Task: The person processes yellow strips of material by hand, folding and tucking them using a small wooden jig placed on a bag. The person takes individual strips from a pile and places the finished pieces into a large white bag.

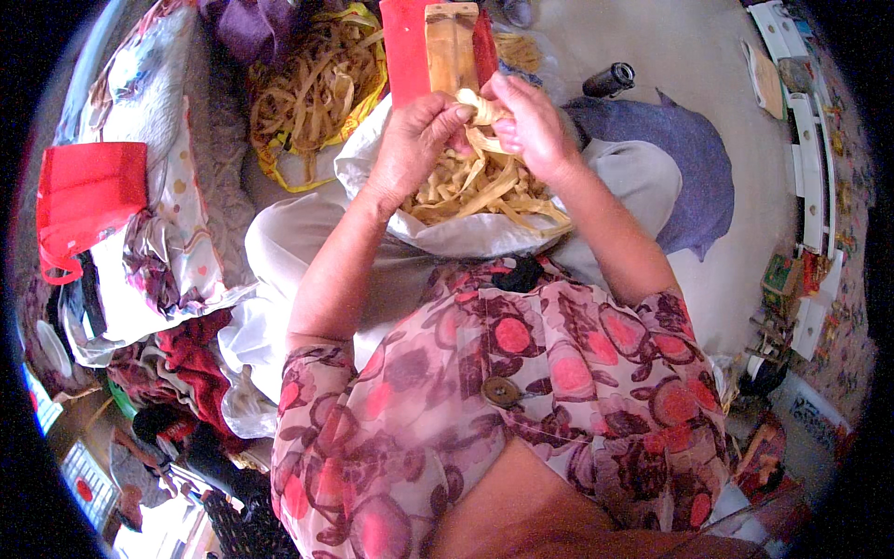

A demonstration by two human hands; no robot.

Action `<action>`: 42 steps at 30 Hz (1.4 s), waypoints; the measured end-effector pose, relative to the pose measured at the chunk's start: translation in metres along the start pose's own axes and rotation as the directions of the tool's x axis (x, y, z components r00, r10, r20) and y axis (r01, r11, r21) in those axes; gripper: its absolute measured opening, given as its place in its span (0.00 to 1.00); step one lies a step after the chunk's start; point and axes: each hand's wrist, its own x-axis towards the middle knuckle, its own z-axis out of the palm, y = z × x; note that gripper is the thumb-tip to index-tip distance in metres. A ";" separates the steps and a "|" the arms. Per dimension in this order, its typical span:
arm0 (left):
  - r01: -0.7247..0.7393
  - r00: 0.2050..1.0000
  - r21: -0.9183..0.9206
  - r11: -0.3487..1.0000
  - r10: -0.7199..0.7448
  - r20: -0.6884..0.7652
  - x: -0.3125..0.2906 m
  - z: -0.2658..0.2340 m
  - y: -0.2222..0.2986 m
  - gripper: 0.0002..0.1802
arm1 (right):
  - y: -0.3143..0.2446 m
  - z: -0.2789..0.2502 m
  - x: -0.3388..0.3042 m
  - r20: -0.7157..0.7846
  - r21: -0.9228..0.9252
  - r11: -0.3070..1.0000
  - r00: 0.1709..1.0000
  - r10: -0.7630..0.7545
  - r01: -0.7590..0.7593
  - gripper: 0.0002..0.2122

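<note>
One pale wrapped strip (484, 111) is pinched between the left hand (422, 140) and right hand (534, 123), above the far part of the white sack (456, 240); a slackened hold could let it unwind among the loose strips (482, 191).

so the pale bundle (482, 110) looks dry, fibrous and matt, same as the loose strips (494, 197) in the white sack (456, 244), which is crinkly, plastic or cloth, can't tell which; the wooden block (451, 54) is smooth with a slight sheen, dark cylinder (609, 81) looks glossy, blue cloth (697, 172) is matt, and the floral top (596, 373) is thin fabric with a smooth brown button (501, 391)
</note>
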 end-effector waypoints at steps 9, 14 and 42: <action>-0.023 0.989 0.249 0.968 0.059 -0.138 -0.007 -0.014 0.006 0.12 | 0.001 -0.023 0.002 -0.034 -0.047 0.996 0.996 -0.083 0.081 0.08; -0.366 0.862 0.738 0.566 0.506 0.039 -0.010 0.002 0.011 0.18 | 0.011 -0.007 -0.005 0.039 -0.387 0.910 0.988 -0.146 0.150 0.05; -0.065 0.989 -0.177 0.982 0.040 -0.141 0.037 -0.024 -0.020 0.09 | -0.007 -0.010 0.033 0.013 -0.619 0.713 0.912 -0.409 0.328 0.11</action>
